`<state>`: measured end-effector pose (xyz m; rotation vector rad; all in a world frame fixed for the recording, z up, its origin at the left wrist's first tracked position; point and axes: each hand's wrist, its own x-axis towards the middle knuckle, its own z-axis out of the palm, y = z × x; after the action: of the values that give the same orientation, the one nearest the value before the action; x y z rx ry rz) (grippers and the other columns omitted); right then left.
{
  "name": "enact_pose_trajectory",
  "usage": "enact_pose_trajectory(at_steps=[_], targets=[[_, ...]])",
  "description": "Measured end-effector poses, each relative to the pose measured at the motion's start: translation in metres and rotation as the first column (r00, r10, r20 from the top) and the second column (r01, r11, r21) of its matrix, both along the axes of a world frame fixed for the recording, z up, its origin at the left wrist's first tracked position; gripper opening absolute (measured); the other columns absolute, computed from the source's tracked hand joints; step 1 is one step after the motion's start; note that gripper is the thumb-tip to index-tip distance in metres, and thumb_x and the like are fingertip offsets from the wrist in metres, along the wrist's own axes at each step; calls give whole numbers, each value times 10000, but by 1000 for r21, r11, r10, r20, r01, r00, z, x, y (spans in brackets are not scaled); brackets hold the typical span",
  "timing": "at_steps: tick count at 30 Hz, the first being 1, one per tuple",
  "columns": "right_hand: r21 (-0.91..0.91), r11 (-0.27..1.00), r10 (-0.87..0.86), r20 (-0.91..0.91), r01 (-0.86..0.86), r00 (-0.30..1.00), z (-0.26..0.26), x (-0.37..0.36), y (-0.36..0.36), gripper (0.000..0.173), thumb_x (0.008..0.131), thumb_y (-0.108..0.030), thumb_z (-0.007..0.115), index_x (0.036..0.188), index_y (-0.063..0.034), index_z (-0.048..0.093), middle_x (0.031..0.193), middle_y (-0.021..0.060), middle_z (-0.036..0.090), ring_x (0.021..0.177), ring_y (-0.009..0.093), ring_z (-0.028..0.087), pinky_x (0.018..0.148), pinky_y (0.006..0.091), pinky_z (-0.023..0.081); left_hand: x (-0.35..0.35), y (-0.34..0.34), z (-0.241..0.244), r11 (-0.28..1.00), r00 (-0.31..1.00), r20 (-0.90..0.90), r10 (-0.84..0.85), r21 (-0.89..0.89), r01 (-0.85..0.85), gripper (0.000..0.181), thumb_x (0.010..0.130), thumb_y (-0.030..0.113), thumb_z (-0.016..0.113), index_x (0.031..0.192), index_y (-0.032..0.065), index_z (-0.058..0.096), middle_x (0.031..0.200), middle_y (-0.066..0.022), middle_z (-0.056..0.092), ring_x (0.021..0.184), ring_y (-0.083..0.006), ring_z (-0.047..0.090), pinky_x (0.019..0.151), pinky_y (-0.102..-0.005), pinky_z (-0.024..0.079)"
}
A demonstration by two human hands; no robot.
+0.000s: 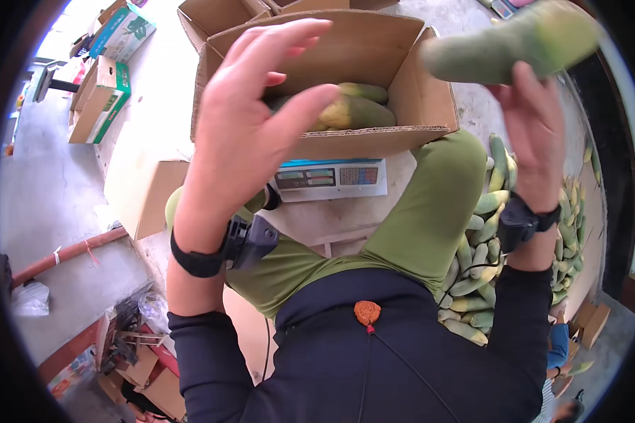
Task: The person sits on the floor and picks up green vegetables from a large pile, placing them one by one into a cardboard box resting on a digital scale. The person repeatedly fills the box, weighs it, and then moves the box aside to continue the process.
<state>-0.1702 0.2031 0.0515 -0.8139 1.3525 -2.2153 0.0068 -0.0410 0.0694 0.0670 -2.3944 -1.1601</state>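
Observation:
My right hand (534, 116) holds up a large green gourd-like vegetable (497, 47), yellowish at one end and slightly blurred, to the right of an open cardboard box (375, 144). Nothing is in my left hand (254, 111); its fingers are apart over the box's left side. Inside the box lie several similar green and yellow vegetables (370, 112), partly hidden by that hand. The box stands over a digital scale (330, 180), whose keypad and display face me.
A large heap of the same vegetables (476, 264) lies on the floor at the right. More open cartons (222, 21) stand behind the box, others (103, 98) at the left. A red pole (74, 256) is at the lower left. Another person's arm (558, 343) shows at the lower right.

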Motion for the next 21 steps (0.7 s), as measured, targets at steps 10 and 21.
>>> enact_pose_trajectory(at_steps=[10,21], targets=[[56,989,124,228,-140,966,-40,56,-130,491,798,-132,737,1184,16,473,1083,86,573,1044,153,541,862,304,473,-37,-14,-24,897,961,202,190,-434,-85,632,696,199,764,1246,104,468,1136,-127,603,1052,-325,581,858,-411,481],[522,732,-88,-564,437,821,-35,21,-38,270,802,-103,669,1066,-52,642,1080,82,637,1050,223,568,913,332,440,-55,-85,-67,808,761,630,156,-524,269,608,667,70,754,1202,75,464,1157,-147,578,1131,-329,527,933,-403,443]])
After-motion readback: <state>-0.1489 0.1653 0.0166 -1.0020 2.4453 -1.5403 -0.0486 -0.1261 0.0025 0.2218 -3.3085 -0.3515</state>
